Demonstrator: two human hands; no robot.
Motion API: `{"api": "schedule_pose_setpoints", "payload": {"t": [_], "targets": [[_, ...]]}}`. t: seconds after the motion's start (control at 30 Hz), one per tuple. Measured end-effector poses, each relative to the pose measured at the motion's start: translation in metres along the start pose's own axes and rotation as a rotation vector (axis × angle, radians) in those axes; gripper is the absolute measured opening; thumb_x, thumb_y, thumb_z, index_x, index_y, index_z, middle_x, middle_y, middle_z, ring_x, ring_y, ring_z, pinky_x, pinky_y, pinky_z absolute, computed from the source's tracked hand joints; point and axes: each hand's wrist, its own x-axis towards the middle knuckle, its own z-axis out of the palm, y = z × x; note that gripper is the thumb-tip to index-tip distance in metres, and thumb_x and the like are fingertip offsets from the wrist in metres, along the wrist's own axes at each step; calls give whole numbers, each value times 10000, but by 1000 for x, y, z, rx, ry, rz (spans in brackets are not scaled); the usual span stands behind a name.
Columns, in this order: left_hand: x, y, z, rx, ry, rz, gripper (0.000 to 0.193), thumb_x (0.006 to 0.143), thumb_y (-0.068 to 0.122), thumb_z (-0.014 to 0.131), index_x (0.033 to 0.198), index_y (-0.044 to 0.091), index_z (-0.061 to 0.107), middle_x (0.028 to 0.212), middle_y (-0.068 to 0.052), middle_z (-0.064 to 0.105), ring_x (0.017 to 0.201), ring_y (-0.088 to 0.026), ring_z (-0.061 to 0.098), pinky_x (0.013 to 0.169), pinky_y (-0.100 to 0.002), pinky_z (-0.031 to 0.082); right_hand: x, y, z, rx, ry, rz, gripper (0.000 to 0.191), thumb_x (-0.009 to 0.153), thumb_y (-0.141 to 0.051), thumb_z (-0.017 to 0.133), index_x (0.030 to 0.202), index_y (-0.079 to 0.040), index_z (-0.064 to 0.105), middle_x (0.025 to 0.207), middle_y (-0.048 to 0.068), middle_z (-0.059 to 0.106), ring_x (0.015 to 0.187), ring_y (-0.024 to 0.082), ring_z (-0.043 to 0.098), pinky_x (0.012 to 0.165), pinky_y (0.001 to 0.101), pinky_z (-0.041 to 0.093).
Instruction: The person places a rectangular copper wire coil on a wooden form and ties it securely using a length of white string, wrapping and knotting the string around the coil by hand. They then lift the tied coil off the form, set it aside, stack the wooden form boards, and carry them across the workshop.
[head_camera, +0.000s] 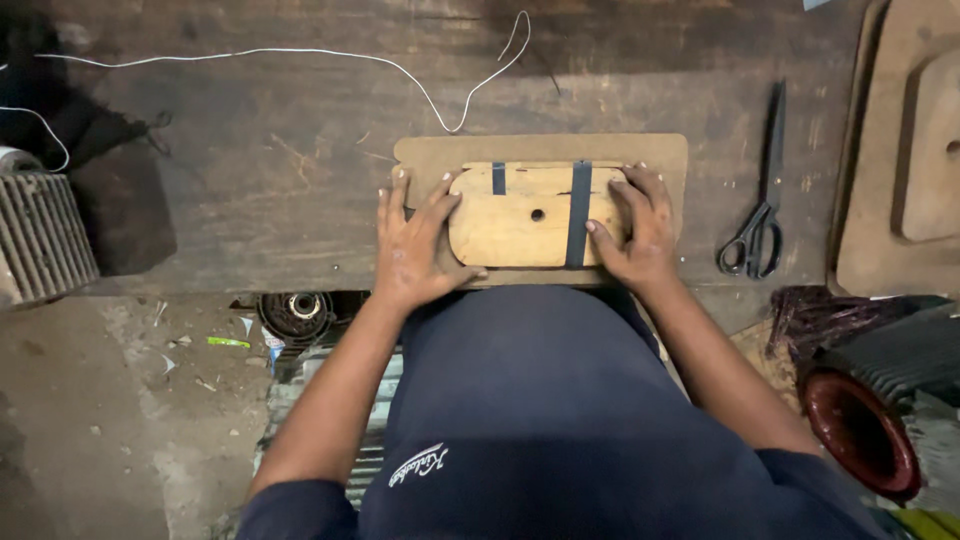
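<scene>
A pale wooden block with rounded ends and a small centre hole (520, 228) lay on a flat brown fibreboard sheet (660, 152), near the front edge of the dark, worn wooden table (250, 170). Two dark bands (579, 212) crossed the block. The left hand (412, 245) rested spread flat, fingers (400, 190) extended over the block's left end and the sheet; the right hand (638, 228) pressed the right end likewise, neither hand clenched around anything. The block looked stiff, light and dry, unlikely to slip; its rounded ends seemed the natural holds. The thin sheet would probably flex if lifted alone. Black scissors (762, 210) lay well apart to the right, a white cord (400, 70) beyond.
</scene>
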Motion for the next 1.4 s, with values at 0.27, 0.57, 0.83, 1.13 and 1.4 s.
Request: {"api": "schedule_pose_setpoints", "payload": {"t": [0.27, 0.57, 0.83, 1.13, 1.4], "targets": [[6, 1, 2, -26, 28, -29, 1042, 534, 542, 945, 1399, 105, 563, 1587, -74, 454, 1530, -501, 168, 1212, -708, 145, 15, 6, -5, 14, -11, -17, 535, 863, -201, 820, 1314, 12, 625, 1440, 245, 550, 1401, 469, 493, 1200, 554, 391], [10, -2, 3, -43, 39, -25, 1023, 533, 507, 955, 1383, 98, 562, 1581, -82, 466, 1529, -507, 187, 1212, -710, 162, 18, 8, -5, 6, -25, -12, 551, 846, -214, 846, 1304, 5, 633, 1434, 233, 563, 1390, 472, 500, 1195, 565, 390], [11, -3, 3, -55, 21, -48, 1034, 525, 494, 955, 1393, 102, 551, 1575, -82, 469, 1531, -495, 190, 1211, -708, 154, 18, 11, -4, -15, -17, -32, 566, 844, -238, 852, 1308, 0, 631, 1440, 231, 562, 1385, 472, 500, 1191, 573, 384], [6, 4, 6, -28, 60, -4, 1076, 520, 575, 924, 1394, 88, 528, 1580, -137, 432, 1507, -510, 226, 1205, -695, 178, 8, 15, -11, 69, 5, 12, 582, 884, -242, 818, 1373, -15, 600, 1462, 246, 529, 1405, 454, 473, 1188, 547, 388], [24, 90, 26, 40, 287, 15, 754, 828, 449, 834, 1414, 76, 541, 1616, -217, 382, 1454, -506, 353, 1201, -611, 319, -50, 71, -149, -377, 130, 191, 543, 891, -264, 830, 1344, -43, 626, 1422, 257, 548, 1246, 453, 523, 1045, 533, 447]]}}
